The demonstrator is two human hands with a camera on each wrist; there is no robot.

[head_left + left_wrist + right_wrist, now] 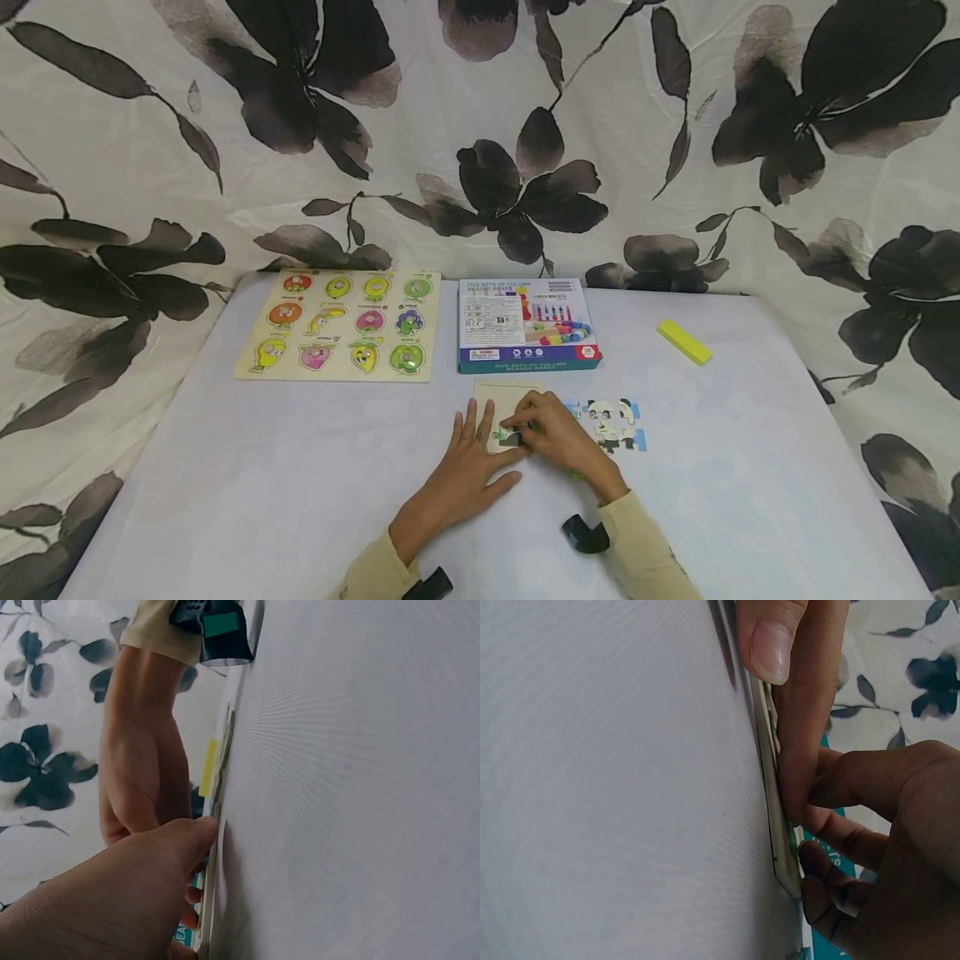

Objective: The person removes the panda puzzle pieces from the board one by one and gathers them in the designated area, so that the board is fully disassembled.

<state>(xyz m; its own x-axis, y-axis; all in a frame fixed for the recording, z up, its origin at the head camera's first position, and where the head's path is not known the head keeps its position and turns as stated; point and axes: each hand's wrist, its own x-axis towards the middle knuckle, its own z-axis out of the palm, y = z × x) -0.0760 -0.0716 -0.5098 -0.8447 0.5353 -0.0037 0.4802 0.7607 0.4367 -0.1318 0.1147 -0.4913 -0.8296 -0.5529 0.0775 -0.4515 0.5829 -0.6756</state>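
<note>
A small pale wooden puzzle board (487,392) lies on the table, with a puzzle piece (510,436) showing dark grey and green at its lower part. My left hand (468,471) rests with fingers spread on the board's left and near side, its index finger reaching along the near edge. Bent over the board, my right hand (555,429) has its curled fingertips at the puzzle piece, seeming to pinch it. In the right wrist view, the right fingertips (810,889) meet the board's edge (780,847). Panda puzzle pieces (615,425) lie just right of the right hand.
Behind the hands stands a flat box (528,325) labelled as beaded boxes. A fruit puzzle board (337,325) lies at the back left, and a yellow block (684,342) at the back right. A floral cloth (525,167) hangs behind the white table (300,467).
</note>
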